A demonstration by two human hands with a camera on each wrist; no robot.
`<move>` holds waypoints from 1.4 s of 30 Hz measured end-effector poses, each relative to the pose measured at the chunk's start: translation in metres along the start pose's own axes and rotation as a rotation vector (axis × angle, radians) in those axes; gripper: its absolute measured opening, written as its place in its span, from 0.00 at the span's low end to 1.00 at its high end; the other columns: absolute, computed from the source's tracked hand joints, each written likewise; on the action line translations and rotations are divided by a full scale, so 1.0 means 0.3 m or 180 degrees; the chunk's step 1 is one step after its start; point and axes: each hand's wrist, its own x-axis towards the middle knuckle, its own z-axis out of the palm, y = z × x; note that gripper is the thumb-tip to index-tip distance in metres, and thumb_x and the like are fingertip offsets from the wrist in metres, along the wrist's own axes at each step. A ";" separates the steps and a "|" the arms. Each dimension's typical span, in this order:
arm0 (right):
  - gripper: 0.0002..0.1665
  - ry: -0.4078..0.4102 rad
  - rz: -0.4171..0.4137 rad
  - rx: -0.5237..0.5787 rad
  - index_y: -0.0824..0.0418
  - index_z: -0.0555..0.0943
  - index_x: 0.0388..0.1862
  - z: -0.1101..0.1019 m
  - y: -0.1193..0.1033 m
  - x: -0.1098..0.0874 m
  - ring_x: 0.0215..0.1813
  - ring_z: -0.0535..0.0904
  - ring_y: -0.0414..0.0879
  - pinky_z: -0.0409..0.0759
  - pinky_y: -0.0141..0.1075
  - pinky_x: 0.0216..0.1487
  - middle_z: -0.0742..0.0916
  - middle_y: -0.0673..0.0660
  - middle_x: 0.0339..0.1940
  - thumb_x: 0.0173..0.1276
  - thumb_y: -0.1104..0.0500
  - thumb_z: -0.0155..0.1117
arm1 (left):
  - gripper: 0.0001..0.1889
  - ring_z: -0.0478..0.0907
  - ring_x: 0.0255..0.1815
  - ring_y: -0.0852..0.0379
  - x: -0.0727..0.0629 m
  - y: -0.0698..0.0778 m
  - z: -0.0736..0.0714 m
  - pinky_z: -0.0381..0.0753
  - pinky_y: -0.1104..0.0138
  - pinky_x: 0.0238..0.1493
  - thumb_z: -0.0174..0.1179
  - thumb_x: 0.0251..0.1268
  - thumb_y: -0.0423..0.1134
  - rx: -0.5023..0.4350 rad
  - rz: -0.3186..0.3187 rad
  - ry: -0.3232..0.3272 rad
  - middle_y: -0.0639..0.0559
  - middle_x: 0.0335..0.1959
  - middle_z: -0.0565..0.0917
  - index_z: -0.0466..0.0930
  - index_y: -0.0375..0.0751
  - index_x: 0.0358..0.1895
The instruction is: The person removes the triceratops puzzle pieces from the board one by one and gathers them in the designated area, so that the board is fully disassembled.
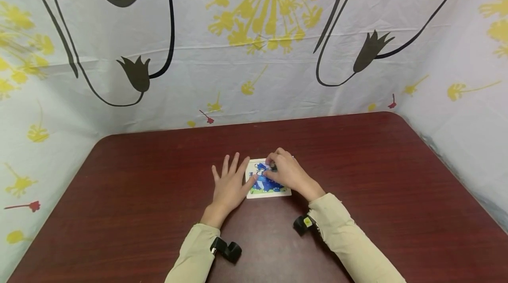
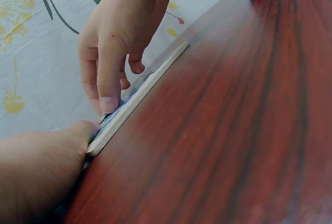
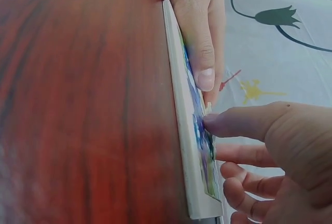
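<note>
A flat picture puzzle [image 1: 268,195] with a pale frame lies on the table, showing a blue cartoon figure above a green strip. My left hand [image 1: 229,189] lies at its left side, fingers spread on the tabletop and thumb on the picture. Over the upper right of the picture, my right hand [image 1: 289,172] has thumb and fingers bent together around a small dark puzzle piece [image 1: 273,166], mostly covered by the fingers. The right wrist view shows the right thumb [image 3: 223,123] low against the picture, with the pale-edged board [image 3: 181,130] flat on the wood.
The dark red wooden table [image 1: 158,212] has rounded far corners. White cloth [image 1: 278,80] printed with yellow and grey flowers hangs behind and beside it. A small black camera [image 1: 227,250] sits on the left sleeve, another black camera [image 1: 303,225] on the right.
</note>
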 end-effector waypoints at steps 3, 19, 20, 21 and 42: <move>0.11 0.0026 0.0027 0.0075 0.62 0.80 0.34 -0.001 -0.001 0.001 0.35 0.73 0.45 0.74 0.41 0.38 0.76 0.53 0.33 0.55 0.57 0.69 | 0.34 0.41 0.73 0.41 0.000 0.000 0.000 0.33 0.36 0.62 0.46 0.64 0.63 0.0010 -0.0006 -0.0007 0.44 0.73 0.54 0.60 0.51 0.71; 0.16 0.0014 0.0098 0.0072 0.63 0.81 0.38 -0.003 0.003 0.001 0.35 0.74 0.45 0.75 0.40 0.39 0.77 0.53 0.34 0.55 0.55 0.70 | 0.34 0.42 0.73 0.41 0.001 0.002 -0.004 0.34 0.36 0.62 0.47 0.64 0.62 0.0018 -0.0005 0.0020 0.44 0.72 0.54 0.60 0.51 0.71; 0.16 0.0023 0.0096 0.0092 0.63 0.80 0.38 -0.005 0.004 0.000 0.35 0.74 0.44 0.75 0.40 0.39 0.77 0.53 0.35 0.54 0.55 0.70 | 0.34 0.42 0.73 0.41 0.002 0.002 -0.004 0.34 0.36 0.62 0.47 0.64 0.62 0.0019 -0.0007 0.0018 0.44 0.72 0.54 0.60 0.51 0.71; 0.16 0.0034 0.0093 0.0121 0.63 0.80 0.38 -0.009 0.004 0.000 0.35 0.75 0.45 0.76 0.40 0.39 0.77 0.53 0.35 0.54 0.55 0.70 | 0.34 0.42 0.73 0.41 0.002 0.002 -0.004 0.34 0.36 0.62 0.47 0.64 0.62 0.0024 -0.0007 0.0013 0.44 0.72 0.54 0.60 0.51 0.71; 0.12 -0.0197 0.0353 0.0344 0.66 0.80 0.35 -0.279 0.251 -0.074 0.33 0.72 0.48 0.71 0.41 0.36 0.79 0.55 0.29 0.51 0.64 0.70 | 0.35 0.41 0.73 0.42 -0.001 -0.005 0.010 0.33 0.37 0.62 0.48 0.64 0.62 -0.0040 0.0027 0.0077 0.44 0.72 0.54 0.59 0.51 0.71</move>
